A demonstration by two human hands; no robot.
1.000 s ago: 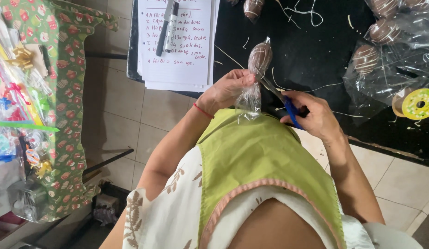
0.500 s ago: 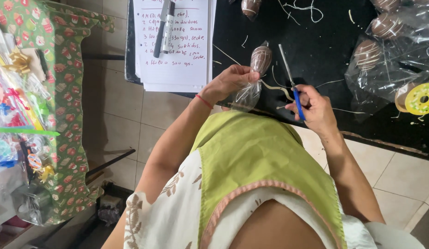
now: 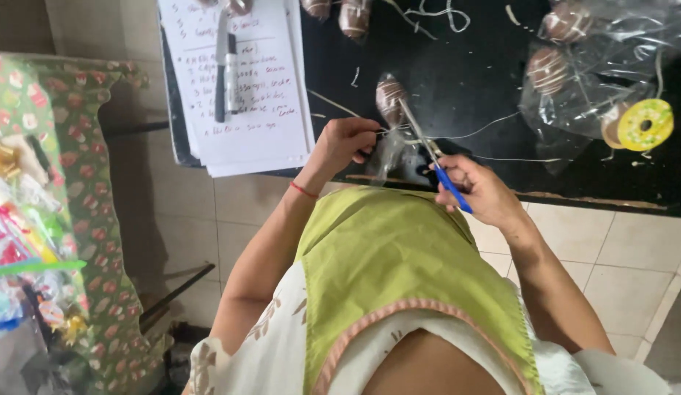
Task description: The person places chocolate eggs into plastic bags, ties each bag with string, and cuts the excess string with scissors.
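**Scissors at a wrapped treat, tabletop edge**

Left hand [image 3: 345, 144] at the near edge of the black tabletop [image 3: 472, 80], fingers pressed together in a pinch on the neck of a clear wrapper [image 3: 388, 150] around a brown striped treat [image 3: 390, 99]. Treat upright above the pinch, wrapper tail hanging below, over the tabletop edge. Exact fingertip contact hard to make out; thumb hidden behind the knuckles.

Right hand [image 3: 481, 192] just beside, fingers curled through the blue handles of scissors [image 3: 432, 152]. Blades pointing up and left toward the treat, tips close to its lower part; open or closed, cannot tell, since the blades read as one thin line. Thin pale ribbon [image 3: 494, 133] trailing right across the tabletop from the pinch point; its tied end lost among the fingers.

Paper pad [image 3: 245, 80] with a pen [image 3: 225, 69] on it at the left corner of the tabletop, top cut off by the frame. More wrapped treats [image 3: 567, 66] in a crumpled clear bag at the upper right, partly blurred by glare. Yellow ribbon spool [image 3: 645, 124] near them. Further treats along the top edge cut off. Floral cloth [image 3: 84, 183] with bright packets at far left, blurred. Green apron [image 3: 399, 271] covering the lower view.
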